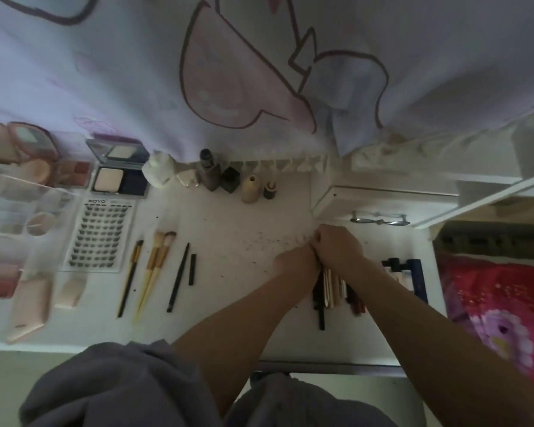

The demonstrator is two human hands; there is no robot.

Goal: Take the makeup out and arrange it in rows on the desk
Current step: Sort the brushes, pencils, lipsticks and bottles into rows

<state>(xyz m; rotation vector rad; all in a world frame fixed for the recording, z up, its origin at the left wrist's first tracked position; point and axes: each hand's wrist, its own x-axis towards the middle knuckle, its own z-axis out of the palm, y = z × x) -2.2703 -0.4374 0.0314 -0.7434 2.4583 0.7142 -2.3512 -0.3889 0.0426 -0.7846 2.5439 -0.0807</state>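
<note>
A person's two hands meet over a white desk (228, 217) partly laid out with makeup. The left hand (293, 263) and right hand (336, 248) are pressed together, both curled round a bundle of slim pencils and tubes (333, 288) whose ends stick out toward the near edge; how many are held cannot be made out. Already set out on the left are open compacts (119, 172), a card of false lashes (101, 235), pink sponges (31, 306), three brushes (154, 266) and a black liner pencil (178, 277) with its cap (192, 269) beside it. Small bottles (210, 171) stand in a line along the far edge, against a printed curtain (259, 72). A dark blue item (416, 272), unclear in shape, lies just right of the hands, and a white drawer unit (383, 204) sits beyond them. The step in hand appears to be sorting the bundle; the next move likely calls for separating the sticks and laying them side by side, in line with the brushes, without letting the round ones roll.
</note>
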